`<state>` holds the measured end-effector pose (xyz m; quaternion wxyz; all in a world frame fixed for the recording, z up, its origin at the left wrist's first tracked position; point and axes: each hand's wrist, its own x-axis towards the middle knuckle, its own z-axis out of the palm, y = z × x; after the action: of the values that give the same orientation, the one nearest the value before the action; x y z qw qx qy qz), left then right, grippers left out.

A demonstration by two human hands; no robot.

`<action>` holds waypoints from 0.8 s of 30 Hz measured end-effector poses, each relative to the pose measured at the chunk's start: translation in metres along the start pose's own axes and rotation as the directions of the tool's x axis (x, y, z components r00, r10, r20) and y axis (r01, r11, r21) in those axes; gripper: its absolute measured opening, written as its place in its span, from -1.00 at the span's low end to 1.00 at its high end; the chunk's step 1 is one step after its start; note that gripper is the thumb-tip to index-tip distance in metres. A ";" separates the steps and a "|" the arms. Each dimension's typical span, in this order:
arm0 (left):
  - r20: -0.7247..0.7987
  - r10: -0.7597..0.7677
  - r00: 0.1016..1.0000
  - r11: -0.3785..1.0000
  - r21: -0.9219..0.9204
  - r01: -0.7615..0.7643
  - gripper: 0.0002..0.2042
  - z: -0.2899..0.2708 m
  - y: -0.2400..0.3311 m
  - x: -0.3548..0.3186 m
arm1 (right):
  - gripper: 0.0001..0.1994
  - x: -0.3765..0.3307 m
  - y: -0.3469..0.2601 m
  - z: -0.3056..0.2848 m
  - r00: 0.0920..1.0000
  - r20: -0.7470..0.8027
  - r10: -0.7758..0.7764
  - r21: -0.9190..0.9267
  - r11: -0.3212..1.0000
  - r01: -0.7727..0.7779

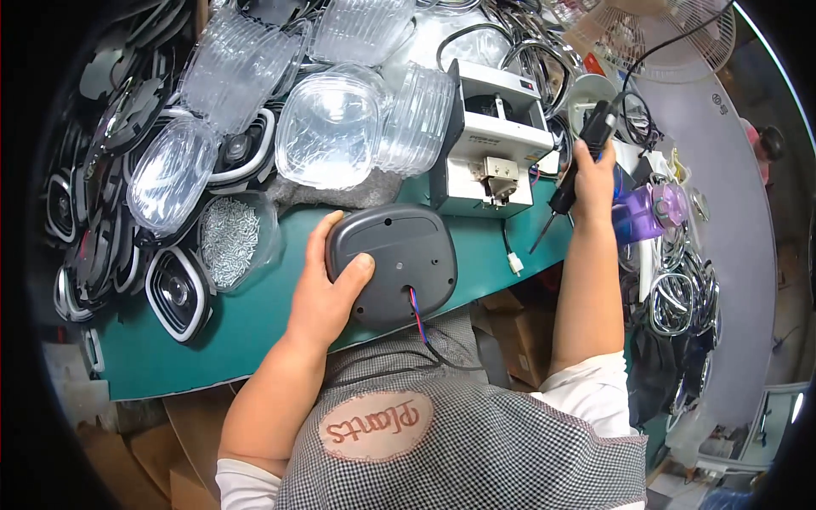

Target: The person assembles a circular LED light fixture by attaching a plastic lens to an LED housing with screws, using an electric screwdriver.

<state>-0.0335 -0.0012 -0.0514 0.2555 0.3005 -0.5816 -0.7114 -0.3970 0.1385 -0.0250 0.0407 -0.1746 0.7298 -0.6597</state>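
Note:
My left hand (333,293) grips the left side of a black rounded-square lamp housing (398,242), thumb on its flat back. Several small holes show in that face, and red and blue wires (414,304) come out of one and run into a black cable over my apron. Off to the right, my right hand (593,189) is wrapped round a black electric screwdriver (598,127). Its thin bit points down and left, apart from the housing. Between the hands stands a white and black screw feeder (495,140).
Clear plastic covers (330,127) are stacked at the back. Silver screws (229,242) fill a clear container, beside black housings with pale rims (177,293) on the green table (161,361). A purple jug (637,214) and coiled cables (673,302) are at the right. A white connector (515,263) hangs below the feeder.

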 end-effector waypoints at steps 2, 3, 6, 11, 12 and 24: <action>-0.011 0.001 1.000 1.000 0.029 -0.001 -0.31 0.001 0.000 -0.001 | -0.37 0.010 0.027 -0.003 0.997 -0.076 0.019 0.028 0.999 -0.017; -0.018 -0.002 1.000 1.000 0.030 0.002 -0.31 0.001 0.000 -0.002 | -0.37 0.013 0.032 -0.002 0.997 -0.069 0.023 0.029 0.999 -0.021; -0.008 0.003 1.000 1.000 0.025 -0.003 -0.31 0.002 0.002 -0.003 | -0.52 0.020 0.043 -0.004 0.991 -0.079 0.110 0.140 0.985 -0.098; -0.019 0.013 1.000 1.000 0.000 -0.013 -0.29 0.001 0.000 -0.003 | -0.63 0.013 0.019 -0.011 0.995 -0.086 0.049 0.271 0.962 -0.024; -0.024 0.012 1.000 1.000 -0.004 -0.012 -0.29 0.000 0.000 -0.002 | -0.71 0.006 0.005 -0.013 0.997 -0.079 -0.007 0.273 0.962 0.028; 0.007 -0.140 0.990 0.989 -0.037 0.141 -0.26 0.000 0.022 0.007 | -0.40 -0.076 -0.084 -0.007 0.827 -0.106 -0.552 0.730 0.522 0.442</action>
<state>-0.0383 -0.0106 -0.0312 0.2089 0.3342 -0.5462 -0.7391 -0.3113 0.1632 0.0447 -0.0331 -0.3898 0.3199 -0.8629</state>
